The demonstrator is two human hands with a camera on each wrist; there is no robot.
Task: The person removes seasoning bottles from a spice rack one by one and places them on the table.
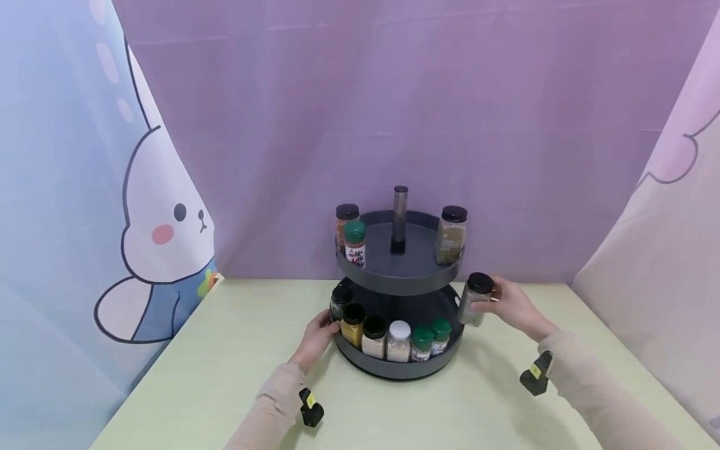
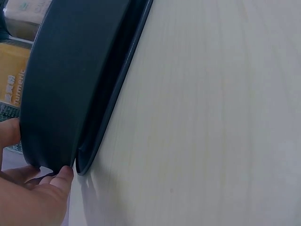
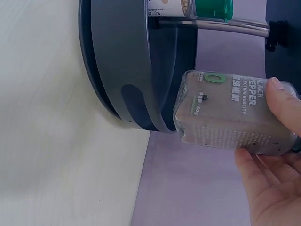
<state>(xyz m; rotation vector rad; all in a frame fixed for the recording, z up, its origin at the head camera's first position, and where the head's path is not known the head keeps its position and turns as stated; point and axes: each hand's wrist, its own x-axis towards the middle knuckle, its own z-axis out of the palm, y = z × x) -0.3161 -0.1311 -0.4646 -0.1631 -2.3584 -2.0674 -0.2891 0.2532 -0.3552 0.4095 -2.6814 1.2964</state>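
Note:
A dark grey two-tier round spice rack stands on the table. My left hand grips the left side of its lower tray, thumb over the rim and fingers at the outer wall. My right hand pinches a clear, black-lidded black pepper jar between thumb and fingers. In the head view this jar is slightly tilted at the right rim of the lower tray. The right wrist view shows its base close to the rim; whether they touch I cannot tell.
Along the lower tray's front stand a turmeric jar, a white-lidded jar, a green-lidded bottle and others. The upper tray carries a black-lidded jar at right and a green-lidded bottle at left. A central post rises above it.

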